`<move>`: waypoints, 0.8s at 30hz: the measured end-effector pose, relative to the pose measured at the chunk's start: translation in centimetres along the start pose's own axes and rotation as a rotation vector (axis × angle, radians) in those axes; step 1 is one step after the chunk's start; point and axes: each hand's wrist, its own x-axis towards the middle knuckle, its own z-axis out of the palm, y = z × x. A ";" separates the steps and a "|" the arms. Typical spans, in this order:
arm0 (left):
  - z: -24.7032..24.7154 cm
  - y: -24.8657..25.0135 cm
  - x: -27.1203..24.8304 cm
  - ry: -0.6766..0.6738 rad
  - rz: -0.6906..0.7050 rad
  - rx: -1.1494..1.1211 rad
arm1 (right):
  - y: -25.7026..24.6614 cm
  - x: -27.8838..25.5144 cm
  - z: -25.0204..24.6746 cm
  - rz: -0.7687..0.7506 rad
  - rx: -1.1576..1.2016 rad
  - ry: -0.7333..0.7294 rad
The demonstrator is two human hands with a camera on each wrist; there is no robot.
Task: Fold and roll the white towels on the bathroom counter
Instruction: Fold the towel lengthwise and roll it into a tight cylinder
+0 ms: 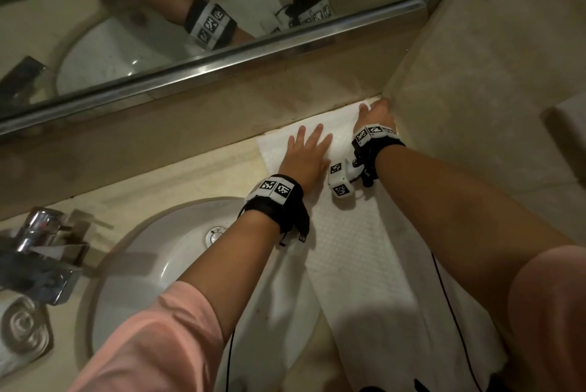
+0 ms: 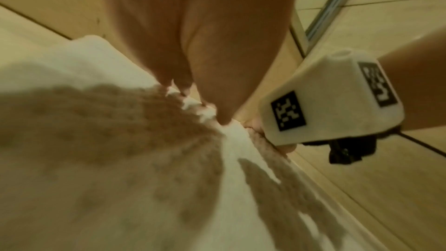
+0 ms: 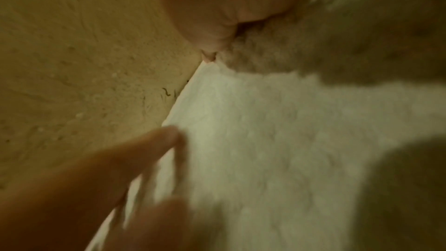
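The beige stone bathroom counter [image 1: 165,188] carries a round white basin [image 1: 152,265], and just right of it a long white waffle-weave towel [image 1: 355,252] lies flat, its far end in the back corner and its near end hanging over the front edge. The left hand [image 1: 306,154] presses flat on the towel with fingers spread, while the right hand [image 1: 375,116] pinches the far corner.

I can't see the right hand's [image 1: 375,116] fingertips, tucked into the corner; the towel's [image 1: 355,252] near end runs off frame; both wrist views blur.
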 end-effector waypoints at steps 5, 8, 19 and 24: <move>-1.6 -1.1 1.6 0.343 -0.123 0.032 | 0.1 0.4 0.1 -0.011 -0.010 -0.016; -2.6 -1.0 2.1 0.297 -0.175 0.116 | 0.1 0.4 0.3 -0.009 0.003 -0.018; -2.6 -1.2 2.7 0.314 -0.133 0.150 | 0.0 -0.1 1.0 -0.032 0.017 0.056; -3.0 -1.7 1.9 0.308 -0.097 0.124 | -0.3 -0.4 1.2 0.006 0.019 0.046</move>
